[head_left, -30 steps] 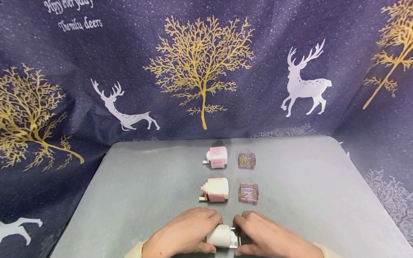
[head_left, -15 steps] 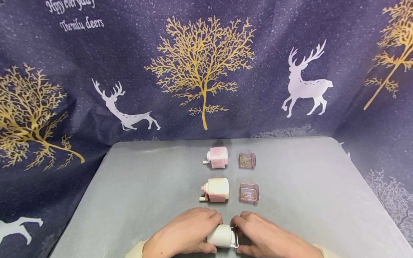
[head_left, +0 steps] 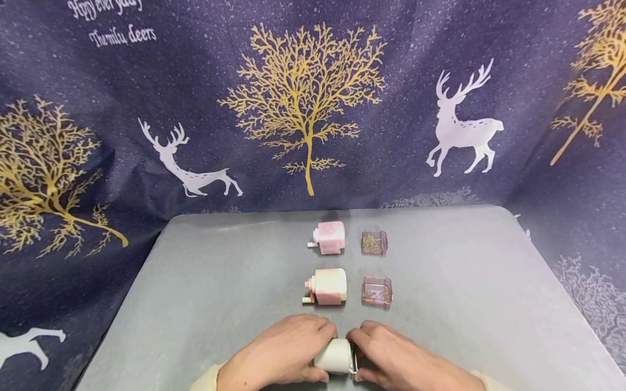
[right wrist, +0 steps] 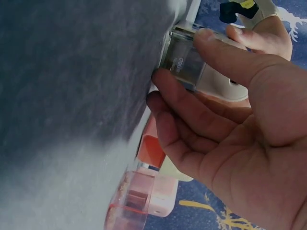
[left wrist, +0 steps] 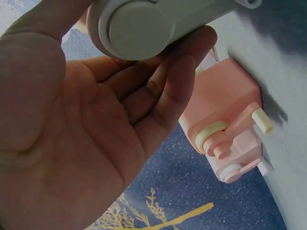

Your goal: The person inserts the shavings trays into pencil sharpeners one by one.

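A white crank pencil sharpener (head_left: 333, 355) lies at the near edge of view, gripped by my left hand (head_left: 280, 348), with fingers on its far side and thumb on its near side. Its round end faces the palm in the left wrist view. At the other end, my right hand (head_left: 403, 354) pinches a clear shavings drawer (right wrist: 184, 62) between thumb and fingers. Most of that drawer is inside the sharpener in the head view; a narrow clear strip shows at the opening.
Beyond the hands stand a cream-and-pink sharpener (head_left: 330, 286) and, farther back, a pink sharpener (head_left: 331, 237). To their right sit two tinted drawers, the nearer drawer (head_left: 377, 304) and the farther drawer (head_left: 383, 250), both holding shavings. A patterned cloth (head_left: 195, 65) hangs behind the grey table (head_left: 205, 282).
My right hand has moved left with the clear drawer, which has slid farther into the white sharpener. The left hand stays in place around the sharpener.
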`<action>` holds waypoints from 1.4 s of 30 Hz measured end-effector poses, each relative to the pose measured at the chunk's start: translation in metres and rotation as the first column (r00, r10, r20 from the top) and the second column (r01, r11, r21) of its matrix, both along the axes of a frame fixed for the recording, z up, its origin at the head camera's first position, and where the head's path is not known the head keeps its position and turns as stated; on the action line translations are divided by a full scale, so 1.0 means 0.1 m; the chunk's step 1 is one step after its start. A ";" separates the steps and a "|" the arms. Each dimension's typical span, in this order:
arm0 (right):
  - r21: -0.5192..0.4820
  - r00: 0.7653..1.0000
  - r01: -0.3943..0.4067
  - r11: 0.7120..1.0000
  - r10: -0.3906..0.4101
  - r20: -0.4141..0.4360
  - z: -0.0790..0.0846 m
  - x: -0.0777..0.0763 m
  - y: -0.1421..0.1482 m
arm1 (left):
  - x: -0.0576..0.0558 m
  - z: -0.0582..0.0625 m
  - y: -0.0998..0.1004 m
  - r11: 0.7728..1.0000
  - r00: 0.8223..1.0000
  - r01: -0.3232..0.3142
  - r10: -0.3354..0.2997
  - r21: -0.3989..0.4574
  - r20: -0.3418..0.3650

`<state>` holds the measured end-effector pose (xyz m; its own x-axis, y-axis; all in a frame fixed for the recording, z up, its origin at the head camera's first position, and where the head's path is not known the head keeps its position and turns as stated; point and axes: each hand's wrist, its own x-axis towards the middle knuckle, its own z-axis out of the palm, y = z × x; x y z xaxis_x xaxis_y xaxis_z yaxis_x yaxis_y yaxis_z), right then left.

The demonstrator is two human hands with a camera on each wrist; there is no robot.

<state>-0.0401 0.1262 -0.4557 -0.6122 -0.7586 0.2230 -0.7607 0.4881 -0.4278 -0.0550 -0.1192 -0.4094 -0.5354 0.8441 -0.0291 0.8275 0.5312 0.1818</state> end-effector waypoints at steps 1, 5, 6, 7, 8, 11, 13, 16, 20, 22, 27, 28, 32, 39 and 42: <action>-0.001 1.000 -0.001 1.000 0.001 -0.001 0.00 0.00 0.00 | 0.00 0.00 0.00 1.000 1.000 0.003 -0.003 0.000 -0.005; -0.017 1.000 -0.005 1.000 0.005 -0.013 -0.02 0.01 -0.02 | 0.01 0.01 0.00 1.000 0.999 0.014 -0.014 0.001 -0.031; -0.024 1.000 -0.006 1.000 0.006 -0.015 -0.03 0.01 -0.02 | 0.01 0.01 0.00 1.000 0.999 0.016 -0.016 0.002 -0.038; -0.032 1.000 -0.007 0.999 0.007 -0.017 -0.03 0.01 -0.03 | 0.01 0.01 0.00 1.000 0.999 0.017 -0.017 0.003 -0.043; -0.041 1.000 -0.010 0.999 0.010 -0.018 -0.04 0.01 -0.03 | 0.01 0.01 0.00 1.000 0.999 0.018 -0.018 0.003 -0.050; -0.061 1.000 -0.018 0.998 0.018 -0.004 -0.05 0.01 -0.03 | 0.01 0.01 0.00 1.000 0.998 0.021 -0.020 0.004 -0.061; -0.069 1.000 -0.024 0.997 0.025 0.009 -0.05 0.00 -0.04 | 0.01 0.01 0.00 1.000 0.998 0.022 -0.022 0.003 -0.066; -0.074 0.999 -0.028 0.997 0.029 0.014 -0.06 0.00 -0.05 | 0.01 0.01 0.00 1.000 0.997 0.024 -0.023 0.002 -0.076; -0.077 1.000 -0.028 0.997 0.029 0.007 -0.08 0.00 -0.05 | 0.01 0.00 0.00 1.000 0.996 0.026 -0.025 0.002 -0.086; -0.078 1.000 -0.030 0.997 0.030 0.002 -0.08 0.01 -0.06 | 0.01 0.00 0.00 1.000 0.996 0.028 -0.028 0.003 -0.090; -0.079 0.999 -0.034 0.996 0.032 -0.021 -0.09 0.01 -0.07 | 0.01 -0.01 0.01 1.000 0.995 0.031 -0.031 -0.001 -0.095; -0.079 0.999 -0.033 0.996 0.031 -0.023 -0.09 0.02 -0.07 | 0.01 -0.01 0.01 1.000 0.995 0.030 -0.030 -0.003 -0.096; -0.069 1.000 -0.027 0.997 0.026 -0.006 -0.09 0.02 -0.07 | 0.01 -0.01 0.01 1.000 0.996 0.029 -0.029 -0.009 -0.088; -0.057 0.999 -0.019 0.998 0.021 0.035 -0.08 0.02 -0.07 | 0.02 -0.01 0.01 1.000 0.997 0.022 -0.023 -0.009 -0.075; -0.054 0.999 -0.017 0.998 0.019 0.033 -0.08 0.03 -0.08 | 0.02 -0.01 0.01 1.000 0.996 0.022 -0.023 -0.005 -0.086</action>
